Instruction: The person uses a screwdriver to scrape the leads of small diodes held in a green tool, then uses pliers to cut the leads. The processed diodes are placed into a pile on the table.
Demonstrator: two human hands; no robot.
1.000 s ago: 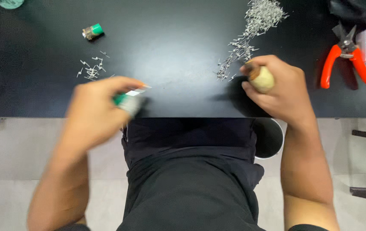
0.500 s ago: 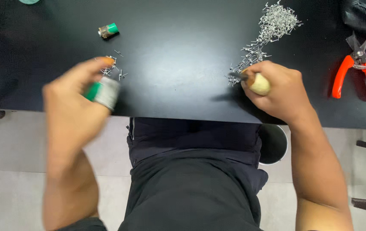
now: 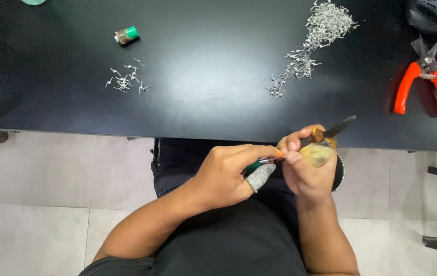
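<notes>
Holding both hands together just below the near edge of the black worktop [image 3: 203, 102], I had my left hand [image 3: 223, 176] pinched shut on a small green-tipped piece [image 3: 259, 163], a grey sleeve [image 3: 259, 176] on one finger. My right hand [image 3: 308, 168] was closed around a dark-bladed tool [image 3: 331, 130]. Beyond that edge lay a pile of metal pins [image 3: 313, 41], with orange cutters [image 3: 425, 84] well off to its right.

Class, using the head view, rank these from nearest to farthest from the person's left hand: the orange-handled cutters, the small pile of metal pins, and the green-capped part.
Measured from the left hand:
1. Small pile of metal pins, on the table up and to the left.
2. Green-capped part, just beyond that pile, farther up the table.
3. Orange-handled cutters, far over at the table's right end.
</notes>
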